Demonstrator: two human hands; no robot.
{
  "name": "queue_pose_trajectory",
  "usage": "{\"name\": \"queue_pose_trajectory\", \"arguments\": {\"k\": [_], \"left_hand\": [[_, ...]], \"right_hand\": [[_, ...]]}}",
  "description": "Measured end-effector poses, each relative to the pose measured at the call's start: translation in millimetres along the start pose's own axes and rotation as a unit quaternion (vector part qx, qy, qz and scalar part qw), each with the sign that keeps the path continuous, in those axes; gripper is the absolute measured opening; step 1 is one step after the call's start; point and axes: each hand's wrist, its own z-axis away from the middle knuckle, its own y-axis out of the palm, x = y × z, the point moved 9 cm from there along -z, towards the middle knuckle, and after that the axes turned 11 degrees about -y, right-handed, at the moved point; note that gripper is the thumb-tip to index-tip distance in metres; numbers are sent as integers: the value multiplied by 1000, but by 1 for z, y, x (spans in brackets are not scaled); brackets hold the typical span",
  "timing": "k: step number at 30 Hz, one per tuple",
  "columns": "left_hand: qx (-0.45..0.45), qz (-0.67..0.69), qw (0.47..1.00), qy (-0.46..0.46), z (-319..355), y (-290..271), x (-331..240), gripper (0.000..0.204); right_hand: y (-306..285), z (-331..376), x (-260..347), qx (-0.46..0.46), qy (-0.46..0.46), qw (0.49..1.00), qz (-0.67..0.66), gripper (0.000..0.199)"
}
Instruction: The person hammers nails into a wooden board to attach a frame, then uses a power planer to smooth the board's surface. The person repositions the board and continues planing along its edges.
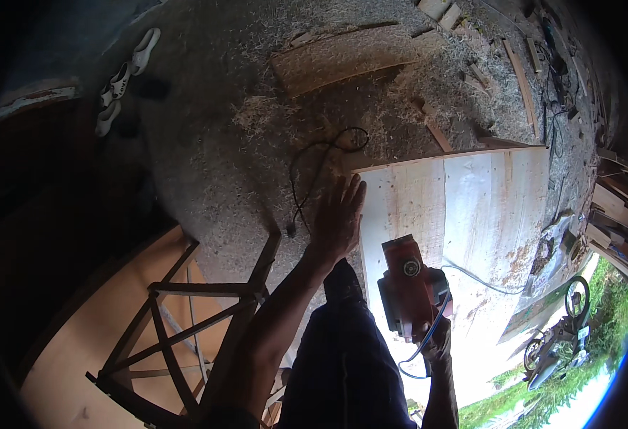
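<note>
A red electric planer point(404, 289) with a round knob is gripped in my right hand point(436, 340), over a wide pale wooden panel point(417, 204). A light blue cord point(485, 282) runs from the tool across the panel. My left hand point(337, 218) is stretched out with straight fingers at the panel's left edge; its fingertips are near the far left corner. I cannot tell whether its palm presses on the wood. The panel seems made of several boards side by side, and strong light washes out its near part.
Wood shavings point(256, 111) and an offcut sheet point(342, 64) cover the floor beyond. A dark cable point(296, 189) loops left of the panel. A dark wooden frame point(206, 289) stands at lower left. White shoes point(144, 51) lie far left; a motorcycle point(558, 343) is outside at right.
</note>
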Motion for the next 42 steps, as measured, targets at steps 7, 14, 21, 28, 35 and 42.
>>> {"name": "queue_pose_trajectory", "arguments": {"k": [7, 14, 21, 28, 35, 42], "left_hand": [[101, -1, 993, -57, 37, 46, 13, 76], [225, 188, 912, -288, 197, 121, 47, 62], [279, 183, 867, -369, 239, 61, 53, 40], [165, 234, 856, -431, 160, -61, 44, 42], [57, 253, 907, -332, 115, -91, 86, 44], [157, 337, 827, -422, 62, -78, 134, 39]], "right_hand": [[-1, -12, 47, 3, -122, 986, 110, 70], [-16, -22, 34, -9, -66, 997, 28, 67], [-17, -44, 75, -8, -86, 990, 108, 68], [-35, -26, 94, -45, -24, 998, -26, 64], [-55, -21, 119, -72, -2, 990, -117, 63], [-94, -19, 137, -183, 43, 966, -175, 63]]}}
